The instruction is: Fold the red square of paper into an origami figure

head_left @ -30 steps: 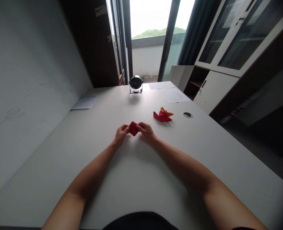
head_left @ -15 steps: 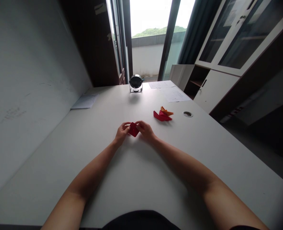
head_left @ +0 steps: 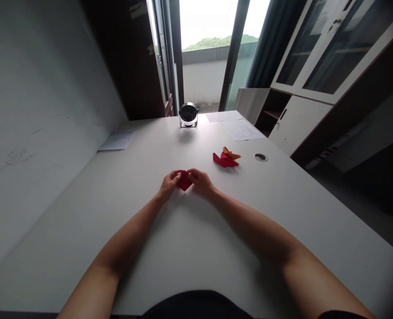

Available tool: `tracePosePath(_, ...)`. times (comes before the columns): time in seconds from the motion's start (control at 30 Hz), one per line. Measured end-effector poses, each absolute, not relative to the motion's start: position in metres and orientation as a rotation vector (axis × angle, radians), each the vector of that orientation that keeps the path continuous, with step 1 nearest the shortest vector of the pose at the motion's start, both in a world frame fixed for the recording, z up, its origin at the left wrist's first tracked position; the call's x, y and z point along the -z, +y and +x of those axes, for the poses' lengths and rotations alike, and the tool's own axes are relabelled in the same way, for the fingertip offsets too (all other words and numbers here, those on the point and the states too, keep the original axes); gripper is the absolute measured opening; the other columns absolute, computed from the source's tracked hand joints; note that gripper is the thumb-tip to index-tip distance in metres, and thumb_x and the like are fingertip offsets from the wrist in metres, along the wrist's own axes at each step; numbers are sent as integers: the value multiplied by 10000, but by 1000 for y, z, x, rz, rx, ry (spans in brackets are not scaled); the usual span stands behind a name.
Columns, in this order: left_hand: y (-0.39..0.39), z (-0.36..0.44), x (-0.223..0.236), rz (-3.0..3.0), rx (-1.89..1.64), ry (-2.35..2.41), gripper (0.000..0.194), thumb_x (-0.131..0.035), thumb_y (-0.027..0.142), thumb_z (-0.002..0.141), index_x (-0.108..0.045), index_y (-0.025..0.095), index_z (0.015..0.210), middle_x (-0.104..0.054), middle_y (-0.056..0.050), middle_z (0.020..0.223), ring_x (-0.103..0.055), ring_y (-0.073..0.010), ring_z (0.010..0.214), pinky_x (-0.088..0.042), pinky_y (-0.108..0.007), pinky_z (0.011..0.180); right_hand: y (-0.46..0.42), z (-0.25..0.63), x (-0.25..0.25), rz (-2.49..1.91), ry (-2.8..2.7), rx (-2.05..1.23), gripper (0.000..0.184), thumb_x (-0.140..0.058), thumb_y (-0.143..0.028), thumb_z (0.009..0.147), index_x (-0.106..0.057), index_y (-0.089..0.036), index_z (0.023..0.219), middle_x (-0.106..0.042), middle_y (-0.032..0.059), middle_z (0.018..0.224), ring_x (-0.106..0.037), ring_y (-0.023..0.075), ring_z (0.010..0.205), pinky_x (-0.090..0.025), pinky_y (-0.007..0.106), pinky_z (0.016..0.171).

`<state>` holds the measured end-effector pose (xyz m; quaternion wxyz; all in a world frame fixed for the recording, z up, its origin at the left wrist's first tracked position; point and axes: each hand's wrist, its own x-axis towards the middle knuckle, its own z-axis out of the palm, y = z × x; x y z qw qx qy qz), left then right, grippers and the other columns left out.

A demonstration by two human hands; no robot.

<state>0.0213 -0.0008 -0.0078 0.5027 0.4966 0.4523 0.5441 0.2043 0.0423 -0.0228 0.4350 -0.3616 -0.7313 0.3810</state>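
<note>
A small folded piece of red paper (head_left: 184, 181) sits between my two hands at the middle of the white table (head_left: 189, 248). My left hand (head_left: 168, 185) pinches its left side with curled fingers. My right hand (head_left: 201, 181) pinches its right side the same way. Both forearms rest low over the tabletop. Part of the paper is hidden behind my fingertips.
Folded red and orange paper shapes (head_left: 226, 158) lie to the right, beside a round cable hole (head_left: 260, 157). A small black desk fan (head_left: 188, 115) stands at the far edge, with paper sheets (head_left: 239, 129) near it and another sheet (head_left: 117, 140) by the left wall.
Both hands and the red paper have stayed in place; the fingers have drawn slightly closer over the paper, covering more of it.
</note>
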Motion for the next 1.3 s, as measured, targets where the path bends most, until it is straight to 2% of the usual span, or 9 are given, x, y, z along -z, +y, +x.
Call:
tracePosePath(0.23,-1,21,11,1206,-1353,1099,420,-726,461,780,-692,155,1066,-721,-87,1015,-655,-205,877,-530,-330,795,39,205,16,-904,-1824,-972,284,-570,-360,883,-642,-237,1129,-672,-11,721,-598,141,650,-468,255,645)
tracePosePath(0.5,0,20,15,1204,-1339,1090,394,-737,470,770,-704,161,1012,-721,-69,937,-651,-189,817,-518,-325,779,41,203,21,-887,-1804,-993,239,-561,-348,864,-683,-212,1017,-649,-11,696,-576,136,635,-450,257,627)
tracePosePath(0.7,-1,22,13,1189,-1300,1086,404,-743,494,751,-691,147,951,-708,-57,863,-638,-166,754,-511,-287,706,39,204,18,-907,-1829,-1003,226,-542,-345,869,-695,-192,932,-658,5,727,-564,136,653,-452,256,634)
tracePosePath(0.97,-4,23,9,1207,-1276,1078,391,-727,496,770,-661,145,929,-681,-36,795,-615,-136,691,-492,-239,636,35,204,13,-908,-1836,-983,200,-550,-329,855,-680,-187,912,-617,-6,694,-513,121,626,-423,238,617)
tracePosePath(1.13,-5,25,10,1212,-1271,1070,402,-722,491,776,-646,138,952,-683,-42,790,-615,-135,672,-496,-242,621,35,204,14,-931,-1825,-960,217,-565,-360,857,-679,-194,939,-566,-21,653,-492,118,611,-404,229,593)
tracePosePath(1.3,-4,27,11,1213,-1285,1086,410,-719,490,775,-639,139,970,-692,-49,808,-635,-155,702,-517,-269,649,35,204,13,-938,-1810,-921,199,-570,-340,851,-674,-189,928,-585,-14,670,-504,117,613,-416,231,603)
